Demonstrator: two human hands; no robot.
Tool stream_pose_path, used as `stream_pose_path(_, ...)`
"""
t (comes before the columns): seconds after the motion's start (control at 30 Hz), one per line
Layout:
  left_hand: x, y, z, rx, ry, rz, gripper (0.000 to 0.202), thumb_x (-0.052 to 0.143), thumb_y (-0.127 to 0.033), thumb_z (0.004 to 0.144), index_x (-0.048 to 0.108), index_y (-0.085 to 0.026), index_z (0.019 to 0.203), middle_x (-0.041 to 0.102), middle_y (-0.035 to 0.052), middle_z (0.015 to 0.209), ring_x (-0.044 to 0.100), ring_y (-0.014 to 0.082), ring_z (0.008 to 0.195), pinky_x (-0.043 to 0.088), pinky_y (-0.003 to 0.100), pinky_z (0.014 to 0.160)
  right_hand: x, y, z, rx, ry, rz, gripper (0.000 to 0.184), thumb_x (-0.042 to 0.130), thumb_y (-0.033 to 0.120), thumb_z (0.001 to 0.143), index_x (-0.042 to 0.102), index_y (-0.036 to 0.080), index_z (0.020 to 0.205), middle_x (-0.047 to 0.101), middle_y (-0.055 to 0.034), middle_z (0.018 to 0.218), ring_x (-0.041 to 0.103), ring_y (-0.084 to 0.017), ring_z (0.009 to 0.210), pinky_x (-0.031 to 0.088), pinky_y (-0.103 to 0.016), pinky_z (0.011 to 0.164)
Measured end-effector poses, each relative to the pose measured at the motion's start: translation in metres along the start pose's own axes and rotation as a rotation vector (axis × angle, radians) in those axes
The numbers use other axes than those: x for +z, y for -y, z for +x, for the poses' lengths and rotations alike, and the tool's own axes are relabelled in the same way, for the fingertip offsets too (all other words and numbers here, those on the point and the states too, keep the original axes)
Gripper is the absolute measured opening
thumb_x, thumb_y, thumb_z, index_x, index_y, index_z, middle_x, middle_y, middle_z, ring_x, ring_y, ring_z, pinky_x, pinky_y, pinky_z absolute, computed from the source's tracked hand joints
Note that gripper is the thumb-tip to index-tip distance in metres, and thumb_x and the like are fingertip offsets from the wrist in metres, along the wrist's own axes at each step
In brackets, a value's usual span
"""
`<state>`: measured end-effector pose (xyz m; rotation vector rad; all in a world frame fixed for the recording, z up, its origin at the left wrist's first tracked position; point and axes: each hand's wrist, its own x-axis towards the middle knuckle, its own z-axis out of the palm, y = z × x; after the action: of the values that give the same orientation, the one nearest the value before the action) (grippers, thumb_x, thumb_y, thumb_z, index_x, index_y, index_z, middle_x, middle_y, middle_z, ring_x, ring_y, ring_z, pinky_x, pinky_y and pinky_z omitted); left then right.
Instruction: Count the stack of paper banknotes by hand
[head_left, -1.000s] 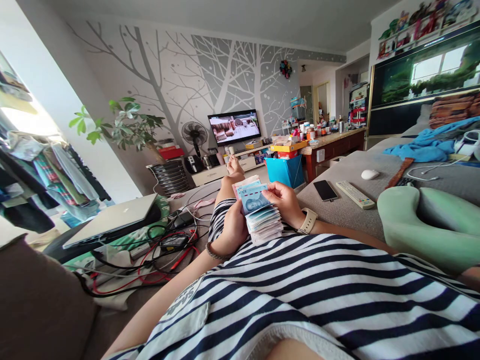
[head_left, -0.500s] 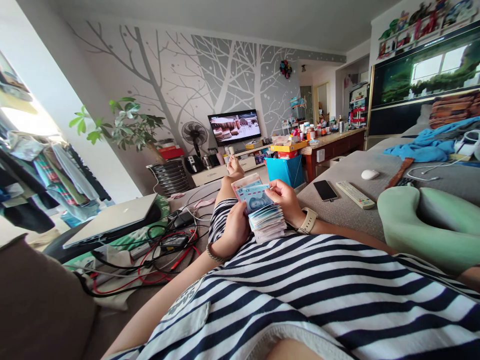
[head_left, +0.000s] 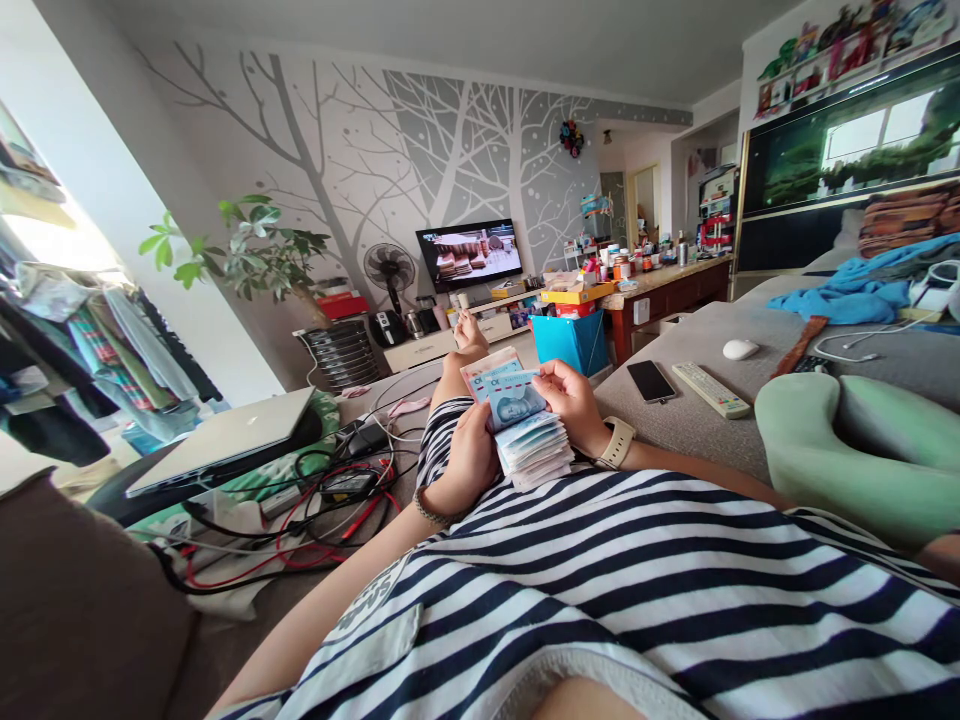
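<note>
A thick stack of banknotes (head_left: pixel 534 452) is folded over above my lap, its many edges fanned toward me. My left hand (head_left: pixel 472 452) grips the stack from the left, thumb on the face of a blue banknote (head_left: pixel 517 403). At that note's upper right corner, the thumb and fingers of my right hand (head_left: pixel 571 400) pinch the paper. Pinkish notes (head_left: pixel 491 366) stick up behind the blue one. My fingers under the stack are hidden.
On the sofa to the right lie a phone (head_left: pixel 651 381), a remote control (head_left: pixel 711 390), a white mouse (head_left: pixel 740 349) and a green neck pillow (head_left: pixel 847 450). Tangled cables (head_left: pixel 352 490) and a laptop (head_left: pixel 225 440) are on the left. A television (head_left: pixel 469 254) stands ahead.
The blue banknote has shifted slightly and bends more near my right fingers. The folded part of the stack has tilted a little. Both hands keep nearly the same place.
</note>
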<state>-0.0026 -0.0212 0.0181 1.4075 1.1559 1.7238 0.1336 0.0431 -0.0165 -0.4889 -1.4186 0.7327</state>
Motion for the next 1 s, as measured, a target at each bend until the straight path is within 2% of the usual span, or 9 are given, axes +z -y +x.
stream_pose_path(0.17, 0.001, 0.001, 0.0, 0.03, 0.001, 0.111, 0.023, 0.054, -0.016, 0.078, 0.061, -0.018, 0.057, 0.06, 0.0035, 0.061, 0.053, 0.0198, 0.072, 0.047, 0.029, 0.07, -0.001, 0.005, -0.004, -0.055, 0.059, 0.02, 0.031, 0.055, 0.048, 0.085, 0.053, 0.018, 0.08, 0.052, 0.002, 0.069, 0.046, -0.01, 0.059, 0.037, -0.023, 0.056)
stream_pose_path(0.27, 0.003, -0.001, -0.003, 0.018, 0.011, 0.043, 0.025, 0.051, -0.012, 0.079, 0.063, -0.016, 0.058, 0.063, 0.0033, 0.063, 0.05, 0.0166, 0.066, 0.046, 0.025, 0.065, -0.002, 0.006, -0.005, -0.103, 0.1, 0.012, 0.03, 0.054, 0.047, 0.087, 0.055, 0.017, 0.079, 0.053, 0.0012, 0.071, 0.049, -0.011, 0.063, 0.039, -0.023, 0.06)
stream_pose_path(0.43, 0.006, -0.004, -0.004, -0.089, -0.007, -0.122, 0.027, 0.048, -0.008, 0.079, 0.064, -0.015, 0.058, 0.064, 0.0019, 0.061, 0.05, 0.0144, 0.061, 0.045, 0.022, 0.06, -0.001, 0.004, -0.005, -0.16, 0.12, 0.004, 0.029, 0.054, 0.045, 0.088, 0.057, 0.017, 0.079, 0.055, 0.0004, 0.073, 0.051, -0.013, 0.069, 0.04, -0.024, 0.064)
stream_pose_path(0.57, 0.009, -0.002, -0.001, -0.185, 0.003, -0.278, 0.018, 0.054, -0.01, 0.075, 0.068, -0.016, 0.065, 0.067, 0.0025, 0.062, 0.061, 0.0182, 0.07, 0.049, 0.024, 0.066, -0.001, 0.004, -0.005, -0.161, 0.11, -0.007, 0.031, 0.053, 0.046, 0.089, 0.058, 0.017, 0.079, 0.055, -0.0002, 0.074, 0.05, -0.013, 0.069, 0.039, -0.024, 0.062)
stream_pose_path(0.67, 0.009, 0.008, 0.005, -0.292, 0.021, -0.403, 0.015, 0.054, -0.015, 0.074, 0.069, -0.015, 0.071, 0.069, 0.0043, 0.067, 0.066, 0.0225, 0.079, 0.052, 0.029, 0.074, -0.001, 0.004, -0.006, -0.148, 0.098, -0.023, 0.039, 0.048, 0.052, 0.09, 0.059, 0.018, 0.076, 0.056, -0.0014, 0.07, 0.049, -0.013, 0.064, 0.038, -0.025, 0.059)
stream_pose_path(0.8, 0.007, 0.025, 0.014, -0.276, 0.013, -0.47, 0.014, 0.063, -0.019, 0.067, 0.07, -0.015, 0.079, 0.071, 0.0039, 0.071, 0.069, 0.0252, 0.088, 0.053, 0.034, 0.081, -0.001, 0.002, -0.005, -0.056, 0.128, 0.041, 0.05, 0.036, 0.06, 0.092, 0.058, 0.018, 0.074, 0.053, 0.0002, 0.055, 0.043, -0.011, 0.048, 0.035, -0.026, 0.052)
stream_pose_path(1.0, 0.003, 0.03, 0.015, -0.282, 0.074, -0.429, 0.013, 0.067, -0.019, 0.064, 0.07, -0.017, 0.077, 0.071, 0.003, 0.07, 0.069, 0.0251, 0.088, 0.054, 0.034, 0.081, -0.001, -0.005, 0.001, 0.023, -0.003, -0.095, 0.038, 0.066, 0.054, 0.076, 0.048, 0.02, 0.078, 0.049, 0.0043, 0.057, 0.046, -0.012, 0.052, 0.035, -0.024, 0.052)
